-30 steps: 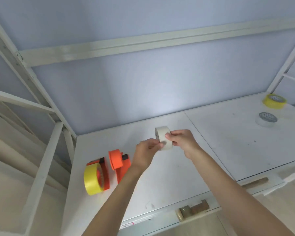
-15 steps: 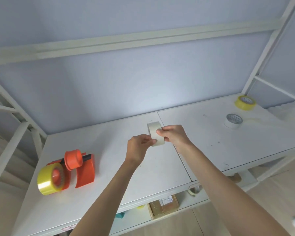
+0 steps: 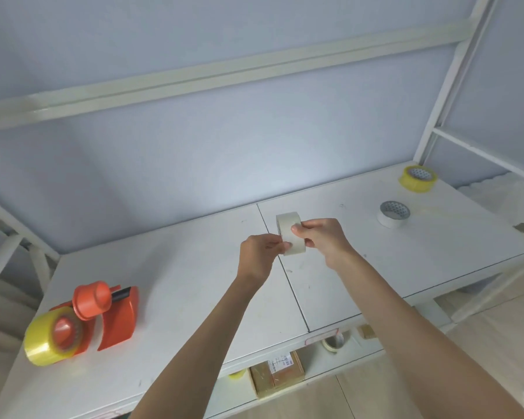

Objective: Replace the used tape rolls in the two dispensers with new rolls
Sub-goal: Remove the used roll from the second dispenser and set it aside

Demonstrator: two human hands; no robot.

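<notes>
You hold the white tape roll (image 3: 291, 233) up over the middle of the worktop (image 3: 176, 267), right hand (image 3: 321, 238) curled around its far side to steady it, left hand (image 3: 259, 254) pinching at its near edge, probably picking for the loose tape end. The two orange dispensers (image 3: 103, 316) sit well apart at the left; one carries a yellow roll (image 3: 44, 340), the nearer hub (image 3: 92, 300) is bare (likely where this roll goes). Two more rolls, one yellow (image 3: 417, 178) and one white (image 3: 394, 213), lie flat at far right, out of the way.
</notes>
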